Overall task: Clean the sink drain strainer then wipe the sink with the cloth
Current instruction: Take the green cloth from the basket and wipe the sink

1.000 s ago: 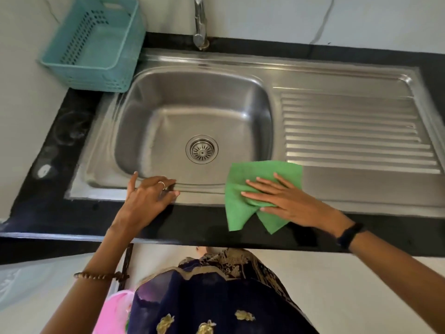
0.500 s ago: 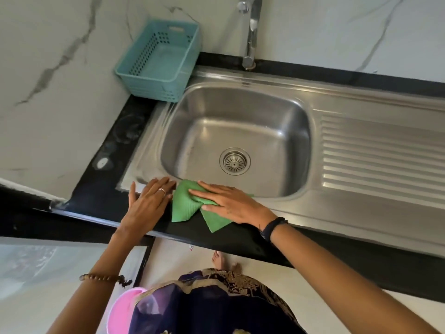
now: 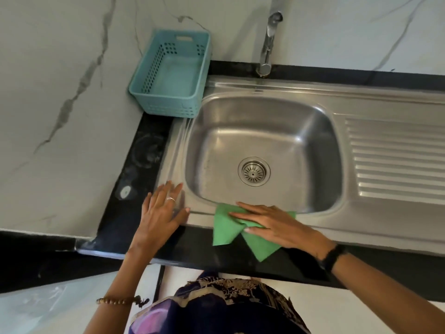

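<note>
Rightward slid the cloth (image 3: 228,227) — flat right hand (image 3: 272,225) pressing it, left hand (image 3: 161,213) flat beside — apart.

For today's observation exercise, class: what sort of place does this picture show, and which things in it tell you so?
Most likely a home kitchen. A stainless steel sink with a ribbed draining board is set into a black counter, a tap stands behind it against marbled wall tiles, and a right hand presses a green cloth on the rim.

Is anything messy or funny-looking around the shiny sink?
Only small things. The black stone counter left of the steel sink has pale ring-shaped smudges and a white spot. The green cloth under the right hand hangs over the sink's front rim. Nothing looks spilled or broken.
</note>
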Tool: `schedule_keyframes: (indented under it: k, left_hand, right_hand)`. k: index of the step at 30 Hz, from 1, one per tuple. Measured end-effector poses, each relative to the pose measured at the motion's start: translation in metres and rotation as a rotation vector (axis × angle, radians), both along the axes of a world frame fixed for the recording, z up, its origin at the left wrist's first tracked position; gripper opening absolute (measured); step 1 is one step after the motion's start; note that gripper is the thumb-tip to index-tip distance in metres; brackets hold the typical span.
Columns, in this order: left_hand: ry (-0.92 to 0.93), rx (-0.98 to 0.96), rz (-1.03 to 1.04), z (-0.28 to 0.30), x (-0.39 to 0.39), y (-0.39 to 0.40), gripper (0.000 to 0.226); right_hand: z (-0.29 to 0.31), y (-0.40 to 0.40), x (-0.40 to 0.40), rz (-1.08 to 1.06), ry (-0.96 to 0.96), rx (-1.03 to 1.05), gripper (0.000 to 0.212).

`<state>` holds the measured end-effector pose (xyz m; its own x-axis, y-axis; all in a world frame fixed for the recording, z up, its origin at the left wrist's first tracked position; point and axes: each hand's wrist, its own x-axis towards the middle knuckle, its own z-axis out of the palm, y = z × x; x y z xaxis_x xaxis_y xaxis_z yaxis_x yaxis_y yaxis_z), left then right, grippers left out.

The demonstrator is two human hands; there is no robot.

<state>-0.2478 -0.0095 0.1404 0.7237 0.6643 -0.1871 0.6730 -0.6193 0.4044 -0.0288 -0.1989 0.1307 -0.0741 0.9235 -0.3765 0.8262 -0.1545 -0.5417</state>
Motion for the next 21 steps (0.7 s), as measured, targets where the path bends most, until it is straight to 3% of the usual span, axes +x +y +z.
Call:
schedule_keyframes:
  k: [4, 9, 12, 16, 21]
  left_hand:
    - [-0.155, -0.050, 0.013, 0.008, 0.001, 0.023, 0.061]
    - [-0.231, -0.038, -0.025, 0.002, 0.021, 0.061, 0.054]
    - [-0.195, -0.023, -0.043, -0.005, 0.045, 0.084, 0.054]
    - [-0.206, -0.073, -0.086, -0.006, 0.074, 0.100, 0.058]
    - [-0.203, -0.083, -0.089, -0.007, 0.090, 0.114, 0.058]
  right_hand:
    - [-0.010, 0.085, -0.054, -0.051, 0.067, -0.002, 0.051]
    - [-0.019, 0.176, -0.097, -0.442, 0.154, 0.027, 0.064]
    - [-0.019, 0.170, -0.093, -0.475, 0.234, -0.020, 0.063]
    - [-0.013, 0.136, -0.081, -0.342, 0.120, -0.074, 0.059]
    - [-0.013, 0.130, -0.071, -0.356, 0.167, -0.138, 0.056]
